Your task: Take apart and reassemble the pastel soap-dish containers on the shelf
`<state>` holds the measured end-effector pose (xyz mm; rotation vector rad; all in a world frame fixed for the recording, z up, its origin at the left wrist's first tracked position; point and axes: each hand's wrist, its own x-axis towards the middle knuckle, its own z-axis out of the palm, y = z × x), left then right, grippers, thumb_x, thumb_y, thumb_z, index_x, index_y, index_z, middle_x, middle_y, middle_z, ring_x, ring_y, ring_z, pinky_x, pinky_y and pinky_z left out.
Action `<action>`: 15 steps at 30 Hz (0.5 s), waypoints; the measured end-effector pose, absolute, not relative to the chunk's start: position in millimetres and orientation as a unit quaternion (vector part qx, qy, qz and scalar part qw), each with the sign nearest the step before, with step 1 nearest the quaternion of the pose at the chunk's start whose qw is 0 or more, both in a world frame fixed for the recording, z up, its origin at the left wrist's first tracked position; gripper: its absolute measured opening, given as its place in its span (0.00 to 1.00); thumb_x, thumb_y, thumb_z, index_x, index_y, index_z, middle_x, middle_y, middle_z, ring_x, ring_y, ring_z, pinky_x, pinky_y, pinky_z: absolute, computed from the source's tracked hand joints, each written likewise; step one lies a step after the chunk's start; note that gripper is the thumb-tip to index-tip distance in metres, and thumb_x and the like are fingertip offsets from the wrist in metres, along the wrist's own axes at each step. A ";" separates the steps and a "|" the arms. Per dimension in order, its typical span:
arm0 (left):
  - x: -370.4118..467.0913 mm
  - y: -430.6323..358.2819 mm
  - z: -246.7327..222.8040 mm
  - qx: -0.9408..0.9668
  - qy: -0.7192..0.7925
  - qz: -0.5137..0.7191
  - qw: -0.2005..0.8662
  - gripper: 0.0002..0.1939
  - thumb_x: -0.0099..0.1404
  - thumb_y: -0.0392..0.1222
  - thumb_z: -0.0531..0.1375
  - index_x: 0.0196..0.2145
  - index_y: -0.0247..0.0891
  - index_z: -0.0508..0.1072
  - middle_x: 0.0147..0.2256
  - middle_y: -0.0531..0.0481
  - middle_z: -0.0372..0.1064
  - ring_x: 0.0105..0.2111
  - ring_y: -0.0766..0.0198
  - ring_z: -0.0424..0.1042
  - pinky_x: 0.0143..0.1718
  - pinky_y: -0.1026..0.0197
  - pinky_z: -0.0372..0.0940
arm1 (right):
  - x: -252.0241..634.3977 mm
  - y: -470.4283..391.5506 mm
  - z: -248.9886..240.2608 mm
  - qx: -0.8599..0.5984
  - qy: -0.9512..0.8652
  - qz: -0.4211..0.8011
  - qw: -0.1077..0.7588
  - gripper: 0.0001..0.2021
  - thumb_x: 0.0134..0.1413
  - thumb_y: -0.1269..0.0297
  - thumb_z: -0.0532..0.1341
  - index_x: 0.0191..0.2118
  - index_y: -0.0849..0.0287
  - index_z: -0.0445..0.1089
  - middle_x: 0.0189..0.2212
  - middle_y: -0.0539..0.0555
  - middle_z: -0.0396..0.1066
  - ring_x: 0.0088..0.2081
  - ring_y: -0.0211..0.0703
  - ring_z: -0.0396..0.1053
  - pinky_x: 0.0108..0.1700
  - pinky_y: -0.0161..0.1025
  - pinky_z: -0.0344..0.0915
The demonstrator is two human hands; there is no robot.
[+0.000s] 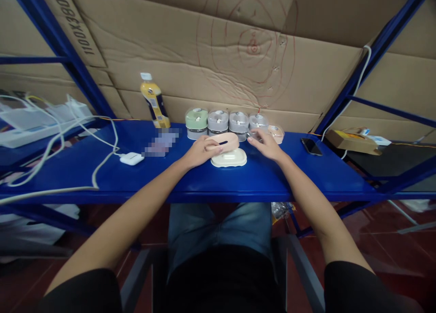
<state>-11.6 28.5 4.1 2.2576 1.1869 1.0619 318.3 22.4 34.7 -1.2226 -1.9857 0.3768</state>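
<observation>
My left hand (200, 150) is closed on a peach-coloured oval lid with a dark slot (227, 141), held tilted. Just below and in front of it, a cream oval tray with a wavy rim (229, 158) rests on the blue table. My right hand (265, 144) is to the right of the lid, with thumb and fingers curled around a small greyish, see-through thing (252, 135) that I cannot make out. Behind both hands stand oval boxes with clear tops: a green one (196, 120), several grey ones (218, 119) and a peach one (276, 133) at the right end.
A yellow drink bottle (156, 101) stands at the back left. White cables (114, 136) and a white case (132, 158) lie on the left. A phone (311, 146) and an open carton (352, 142) are on the right. Cardboard (163, 45) walls off the back.
</observation>
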 end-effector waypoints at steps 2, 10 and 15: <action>-8.0 22.9 6.0 0.824 0.388 0.369 0.188 0.31 0.66 0.68 0.67 0.55 0.42 0.83 0.57 0.39 0.76 0.61 0.40 0.75 0.66 0.38 0.70 | 314.8 19.4 34.8 -0.456 -0.793 0.140 0.380 0.41 0.55 0.24 0.67 0.62 0.53 0.76 0.50 0.59 0.83 0.48 0.61 0.80 0.57 0.63 0.77; 5.8 7.8 4.6 0.824 0.390 0.352 0.211 0.57 0.55 0.70 0.77 0.71 0.38 0.63 0.69 0.30 0.69 0.68 0.31 0.72 0.68 0.34 0.68 | 281.2 11.2 30.7 -0.354 -0.863 0.110 0.343 0.42 0.48 0.38 0.78 0.64 0.57 0.78 0.61 0.65 0.80 0.60 0.63 0.79 0.66 0.61 0.73; 10.1 11.8 -2.1 0.824 0.380 0.340 0.247 0.66 0.49 0.65 0.81 0.76 0.37 0.58 0.69 0.28 0.70 0.66 0.29 0.75 0.66 0.33 0.71 | 271.1 16.1 27.3 -0.338 -0.884 0.093 0.309 0.41 0.49 0.38 0.79 0.66 0.53 0.78 0.61 0.62 0.81 0.60 0.64 0.79 0.66 0.63 0.72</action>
